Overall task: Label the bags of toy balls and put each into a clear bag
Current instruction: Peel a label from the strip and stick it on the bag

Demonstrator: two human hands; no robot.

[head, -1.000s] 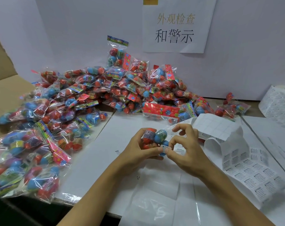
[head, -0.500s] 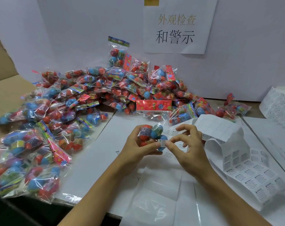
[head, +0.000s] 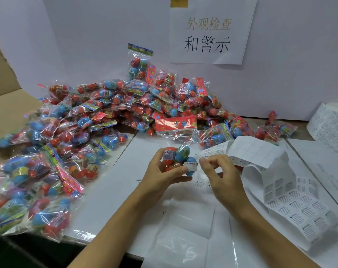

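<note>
— White board [head: 290, 64] closes off the back of our table [head: 114, 182], and taped to it we see a paper sign [head: 212, 31] printed with Chinese characters. What lies farthest left?

— We make out a brown cardboard flap [head: 3, 105] at the left edge, and spilling from it toward the middle a heap of toy-ball bags [head: 98, 120], red and blue balls in crinkled film with bright header cards. One bag stands upright against the board at the top of the heap.

— And the bag being worked on?

— We find the held bag of balls [head: 176, 159] in front of the heap, lifted just above the table. Our left hand [head: 160, 171] grips it from below, thumb and fingers curled round the red and blue balls. A small white warning label [head: 191, 165] sits on the blue ball at its right end.

— The other hand?

— Our right hand [head: 220, 173] is just beside that label, fingers curled, thumb and forefinger close together. We cannot tell whether they pinch anything.

— Further right?

— We see a strip of warning labels [head: 292, 207] trailing over the table, and at the far right edge a roll of labels [head: 330, 122]. Flat clear bags [head: 183, 246] lie nearest us, under our forearms.
</note>
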